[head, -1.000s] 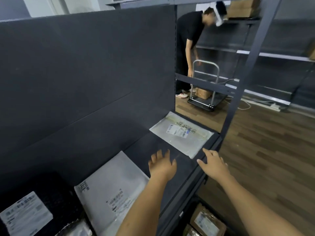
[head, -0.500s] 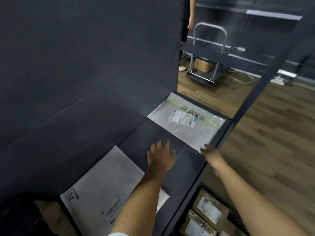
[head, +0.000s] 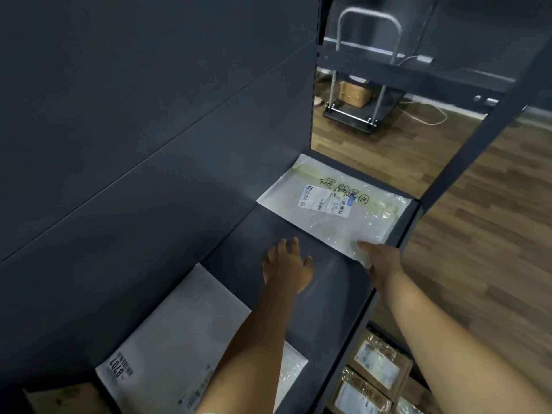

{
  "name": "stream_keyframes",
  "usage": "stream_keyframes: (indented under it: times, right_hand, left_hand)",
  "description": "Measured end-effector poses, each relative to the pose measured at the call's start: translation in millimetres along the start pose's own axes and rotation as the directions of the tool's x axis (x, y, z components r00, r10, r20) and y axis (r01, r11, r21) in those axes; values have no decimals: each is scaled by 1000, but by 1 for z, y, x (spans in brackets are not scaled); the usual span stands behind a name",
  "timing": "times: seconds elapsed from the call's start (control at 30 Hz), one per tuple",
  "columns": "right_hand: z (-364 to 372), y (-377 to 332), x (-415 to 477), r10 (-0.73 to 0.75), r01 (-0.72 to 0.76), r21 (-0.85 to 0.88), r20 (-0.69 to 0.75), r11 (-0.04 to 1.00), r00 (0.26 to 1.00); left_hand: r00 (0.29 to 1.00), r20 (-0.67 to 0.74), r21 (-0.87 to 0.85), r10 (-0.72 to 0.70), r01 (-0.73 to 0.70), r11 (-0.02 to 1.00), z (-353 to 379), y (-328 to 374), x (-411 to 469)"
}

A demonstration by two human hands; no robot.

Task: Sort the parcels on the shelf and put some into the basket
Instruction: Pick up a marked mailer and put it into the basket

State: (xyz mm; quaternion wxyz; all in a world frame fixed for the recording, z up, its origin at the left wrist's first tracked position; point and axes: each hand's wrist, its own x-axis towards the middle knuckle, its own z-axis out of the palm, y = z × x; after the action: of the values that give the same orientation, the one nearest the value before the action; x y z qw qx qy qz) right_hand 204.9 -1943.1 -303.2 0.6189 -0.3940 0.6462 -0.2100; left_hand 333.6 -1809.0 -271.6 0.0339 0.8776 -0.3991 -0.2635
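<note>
Centre right of frame, the right hand [head: 383, 258] pinches the near corner of a clear-wrapped parcel [head: 334, 204] lying on the dark shelf [head: 268, 234] — the left hand [head: 286, 267] hovers beside it, fingers loosely spread.

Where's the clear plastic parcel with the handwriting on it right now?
The clear plastic parcel lies flat at the far right end of the shelf, by the corner post; the right hand touches its near corner.

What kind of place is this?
Probably a parcel depot or stockroom: labelled mailers lie on dark metal shelving, boxed parcels sit on the tier below, and a platform trolley stands on the wood floor beyond.
</note>
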Motion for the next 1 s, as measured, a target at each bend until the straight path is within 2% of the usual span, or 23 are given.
stream_keyframes:
  times: [0.07,0.13,0.2,0.3,0.4,0.47,0.5,0.57,0.6,0.63,0.7,0.83,0.9,1.0]
  right_hand:
    - [2,-5,-1,94,-80,151,-86,985,992]
    - [1,-13,-4,142,-136,167,-27,977,989]
    - [0,-25,-9,100,-113,173,81,979,992]
    - [-1,-40,-17,-18,-6,175,134,985,991]
    - [-14,-43,-27,-79,28,220,226,975,971]
    - [-31,-38,-36,-88,26,204,301,979,949]
    - [-42,-34,-41,-93,25,198,341,980,935]
    - [-63,-27,-51,-91,11,196,407,981,909]
    - [-72,-25,-55,-85,-3,199,431,980,898]
    - [-80,-25,-59,-80,-15,203,453,979,888]
    - [-91,-28,-69,-80,-38,218,505,975,859]
    - [-96,-39,-100,-115,-5,194,603,981,789]
    - [-91,-47,-119,-155,40,184,667,982,729]
    - [-75,-56,-154,-207,145,149,751,978,627]
  left_hand:
    - [1000,9,-22,-28,28,999,0,-6,0]
    - [999,-3,-73,-51,51,996,-3,-10,0]
    - [998,-29,-110,-62,58,992,-5,-13,-2]
    - [993,-84,-157,-82,68,985,-9,-16,-8]
    - [985,-87,-297,-151,119,947,-13,-20,-16]
    - [969,-90,-490,-231,159,857,-19,-21,-22]
    - [950,-94,-629,-299,176,757,-23,-21,-26]
    - [872,-87,-868,-482,171,465,-36,-21,-35]
    - [817,-77,-922,-572,160,352,-43,-22,-42]
    - [764,-72,-943,-641,157,293,-50,-25,-49]
    - [714,-69,-963,-697,135,233,-61,-36,-65]
    - [805,-107,-993,-583,-62,97,-77,-61,-119]
    - [815,-174,-985,-553,-149,90,-80,-75,-153]
    - [776,-287,-956,-561,-269,116,-84,-96,-207]
